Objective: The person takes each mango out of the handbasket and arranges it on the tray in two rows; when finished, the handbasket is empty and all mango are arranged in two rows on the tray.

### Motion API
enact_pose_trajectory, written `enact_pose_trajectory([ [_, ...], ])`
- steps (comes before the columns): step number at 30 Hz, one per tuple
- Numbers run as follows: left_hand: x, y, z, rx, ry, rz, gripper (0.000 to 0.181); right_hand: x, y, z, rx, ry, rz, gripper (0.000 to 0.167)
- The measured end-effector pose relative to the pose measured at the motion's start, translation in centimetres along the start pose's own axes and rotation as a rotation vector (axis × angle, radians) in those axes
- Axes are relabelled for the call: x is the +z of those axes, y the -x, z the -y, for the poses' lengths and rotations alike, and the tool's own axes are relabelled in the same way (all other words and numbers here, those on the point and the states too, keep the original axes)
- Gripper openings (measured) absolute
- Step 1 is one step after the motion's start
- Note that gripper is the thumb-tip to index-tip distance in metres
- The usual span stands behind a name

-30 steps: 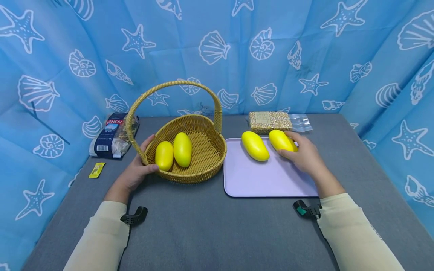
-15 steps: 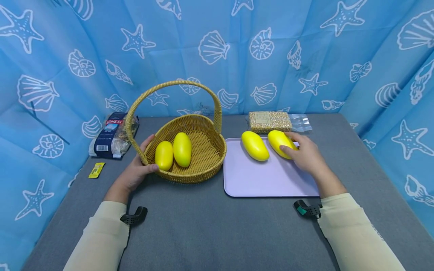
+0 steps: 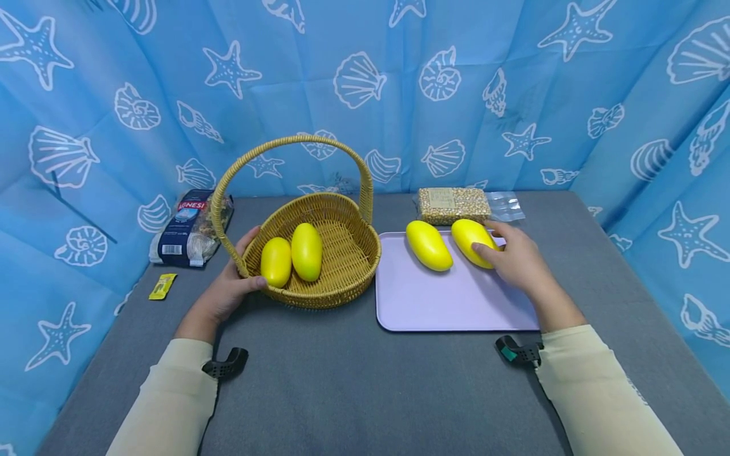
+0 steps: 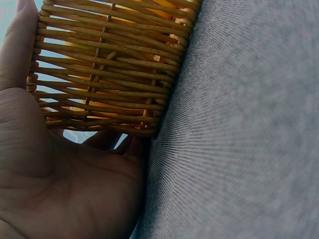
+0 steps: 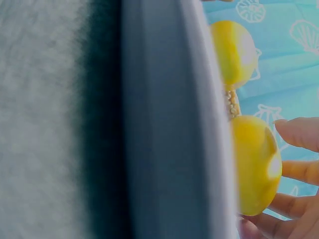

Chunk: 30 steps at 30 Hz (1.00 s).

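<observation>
The right hand [image 3: 516, 256] is spread around a long yellow fruit [image 3: 467, 239], with fingers at its far side. A little gap shows by the thumb tip in the right wrist view, so it seems to guard the fruit more than squeeze it. The fruit lies on a flat, smooth, pale purple tray [image 3: 441, 301] under this hand. Just left of it lies another shiny fruit [image 3: 429, 246]. Beyond the hand is a clear pack of bumpy grains [image 3: 470, 206].

The left hand [image 3: 229, 283] grips the side of a round woven basket [image 3: 325, 296], thumb on the rim, probably to keep it steady. A tall, wrapped handle [image 3: 293, 139] curves over it. Inside, near this hand, a plump fruit [image 3: 276, 261] and its twin [image 3: 307, 252] sit side by side. Left of the hand lie a tiny yellow packet [image 3: 163, 286] and a dark blue bag [image 3: 185, 221].
</observation>
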<state>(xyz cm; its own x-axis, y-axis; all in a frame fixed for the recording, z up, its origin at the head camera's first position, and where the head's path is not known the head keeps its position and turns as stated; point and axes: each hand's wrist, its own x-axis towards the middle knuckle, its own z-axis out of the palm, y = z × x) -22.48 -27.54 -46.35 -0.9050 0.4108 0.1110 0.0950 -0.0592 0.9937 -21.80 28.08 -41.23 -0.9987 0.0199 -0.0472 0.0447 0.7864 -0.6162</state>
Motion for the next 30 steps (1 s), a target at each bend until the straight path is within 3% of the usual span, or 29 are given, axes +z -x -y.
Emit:
enact_pose_trajectory([
  [9, 0.0, 0.0, 0.0, 0.002, 0.009, 0.000, 0.103, -1.4, 0.4, 0.2, -0.010, -0.084, -0.029, 0.079],
  [15, 0.0, 0.1, -0.1, 0.004, 0.011, 0.003, 0.104, -2.3, 1.2, 1.1, -0.059, -0.177, -0.117, 0.080],
  [23, 0.0, 0.1, -0.1, -0.004, 0.006, -0.001, 0.104, -3.1, 2.6, 2.5, -0.214, -0.301, -0.243, 0.064],
  [30, 0.1, 0.1, -0.2, -0.009, 0.005, 0.001, 0.101, -3.5, 3.7, 4.2, -0.355, -0.429, -0.247, 0.052],
])
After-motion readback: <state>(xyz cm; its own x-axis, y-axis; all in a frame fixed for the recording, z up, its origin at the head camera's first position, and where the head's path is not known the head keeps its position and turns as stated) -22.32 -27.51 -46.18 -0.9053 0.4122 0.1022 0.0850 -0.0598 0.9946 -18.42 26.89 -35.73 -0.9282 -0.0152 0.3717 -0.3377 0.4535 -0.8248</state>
